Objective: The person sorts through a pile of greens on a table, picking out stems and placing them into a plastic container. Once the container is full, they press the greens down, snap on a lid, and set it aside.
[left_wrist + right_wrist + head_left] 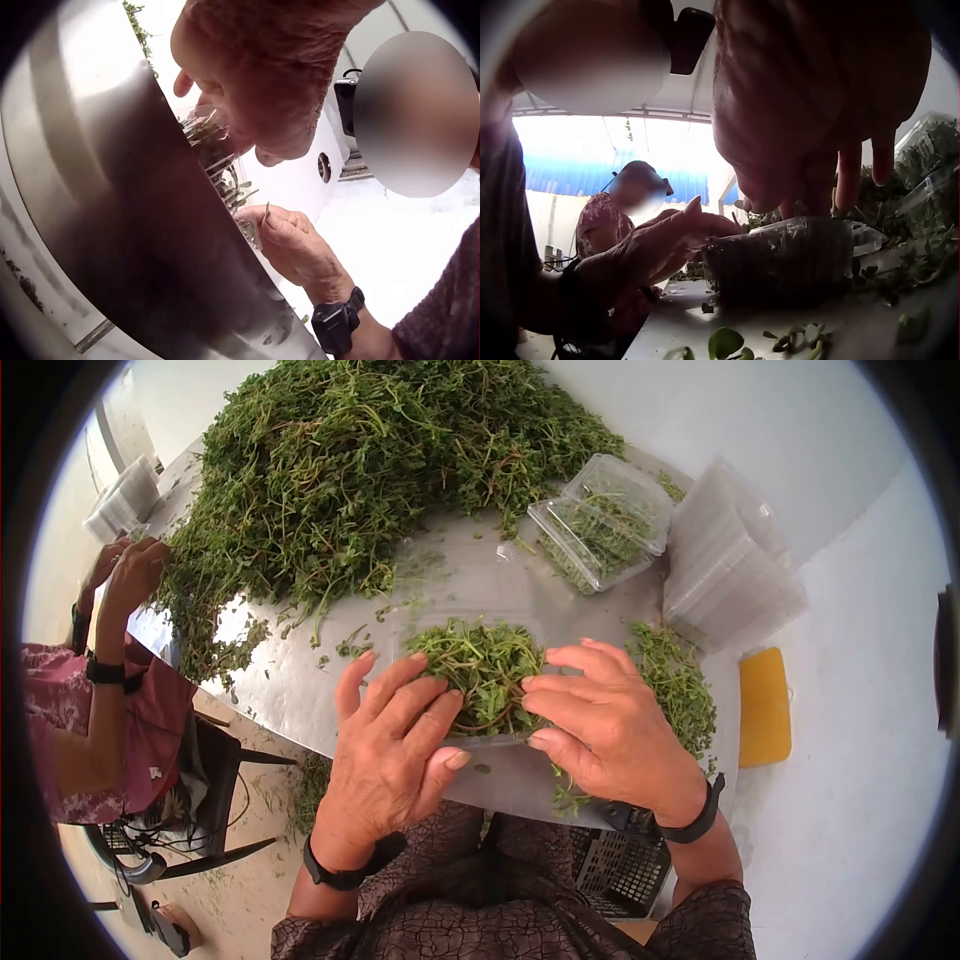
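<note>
Leafy green stems (485,660) fill a clear plastic box (780,262) at the table's near edge, its clear lid (460,575) folded back behind it. My left hand (390,745) lies along the left side of the box, fingers extended and fingertips on the greens and rim. From the right, my right hand (618,725) reaches over the other side, its fingers gently bent and the tips touching the stems. In the right wrist view, fingers point down into the box top. The box's near wall is partly hidden in the head view.
A large heap of greens (330,470) covers the back of the metal table (300,705). A filled box (600,530) and stacked empty boxes (735,555) stand at right, near loose greens (675,685). Another person (110,700) works at left. A black crate (620,870) sits below.
</note>
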### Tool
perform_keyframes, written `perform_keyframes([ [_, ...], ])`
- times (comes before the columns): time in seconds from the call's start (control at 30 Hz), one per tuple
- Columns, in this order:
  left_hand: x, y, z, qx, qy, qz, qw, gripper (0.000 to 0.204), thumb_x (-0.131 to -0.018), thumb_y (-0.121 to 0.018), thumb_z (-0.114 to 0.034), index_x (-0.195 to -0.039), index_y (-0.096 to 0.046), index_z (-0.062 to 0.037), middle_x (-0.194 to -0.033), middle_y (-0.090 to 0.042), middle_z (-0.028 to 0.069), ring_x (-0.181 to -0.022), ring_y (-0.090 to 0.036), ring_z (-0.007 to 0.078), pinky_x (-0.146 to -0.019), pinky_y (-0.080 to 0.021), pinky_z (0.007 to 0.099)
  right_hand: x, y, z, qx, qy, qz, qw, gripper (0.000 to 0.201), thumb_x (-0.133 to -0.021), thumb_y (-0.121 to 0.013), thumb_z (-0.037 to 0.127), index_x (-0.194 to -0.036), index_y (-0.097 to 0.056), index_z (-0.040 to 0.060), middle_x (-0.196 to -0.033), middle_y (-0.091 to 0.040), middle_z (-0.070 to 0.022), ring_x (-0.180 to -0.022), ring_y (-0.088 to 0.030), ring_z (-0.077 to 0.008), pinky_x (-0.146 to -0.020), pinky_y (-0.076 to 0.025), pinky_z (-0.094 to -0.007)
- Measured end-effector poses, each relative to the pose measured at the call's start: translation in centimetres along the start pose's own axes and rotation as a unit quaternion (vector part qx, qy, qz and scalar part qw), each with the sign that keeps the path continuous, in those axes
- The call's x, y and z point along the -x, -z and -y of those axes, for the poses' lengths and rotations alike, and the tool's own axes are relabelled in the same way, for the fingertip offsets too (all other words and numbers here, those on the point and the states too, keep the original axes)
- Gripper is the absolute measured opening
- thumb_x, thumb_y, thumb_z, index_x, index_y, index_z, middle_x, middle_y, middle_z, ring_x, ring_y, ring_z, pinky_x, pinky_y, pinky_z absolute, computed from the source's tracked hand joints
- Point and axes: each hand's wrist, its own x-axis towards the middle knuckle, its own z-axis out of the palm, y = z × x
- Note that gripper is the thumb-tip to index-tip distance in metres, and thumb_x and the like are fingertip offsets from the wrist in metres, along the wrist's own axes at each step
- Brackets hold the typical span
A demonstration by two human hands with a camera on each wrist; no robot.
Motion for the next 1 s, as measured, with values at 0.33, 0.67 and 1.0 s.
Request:
perform_keyframes([
  [0.33,1.0,0.3,0.9,0.018,0.011,-0.051,0.998,0.048,-0.099,-0.041,-0.041,-0.113,-0.067,-0.0036,-0.129,-0.061,0.0148,-0.124,-0.053,0.0343,-0.111,-0.028,0.0527,-0.2,0.2,-1.2,-0.017,-0.034,-0.074,0.997,0.042,-0.082,-0.072,0.015,-0.117,-0.061,-0.0035,-0.121,-0.064,-0.0187,-0.119,-0.055,-0.0373,-0.103,-0.040,-0.0489],
  [0.67,1.0,0.0,1.1,0.052,0.001,-0.030,0.998,0.044,-0.096,-0.050,-0.037,-0.115,-0.065,-0.0008,-0.124,-0.061,0.0188,-0.121,-0.054,0.0369,-0.108,-0.031,0.0540,-1.2,-0.6,-0.9,-0.010,-0.014,-0.013,1.000,0.038,-0.084,-0.070,0.015,-0.116,-0.061,-0.0030,-0.119,-0.064,-0.0187,-0.120,-0.055,-0.0375,-0.107,-0.038,-0.0514],
  [1.0,4.1,0.5,2.2,0.066,0.037,-0.125,0.989,0.042,-0.097,-0.048,-0.035,-0.110,-0.067,0.0001,-0.123,-0.061,0.0203,-0.118,-0.056,0.0396,-0.100,-0.040,0.0526,1.2,1.8,0.5,-0.006,-0.013,-0.020,1.000,0.036,-0.077,-0.073,0.011,-0.110,-0.067,0.0003,-0.123,-0.064,-0.0154,-0.121,-0.055,-0.0352,-0.106,-0.038,-0.0529],
])
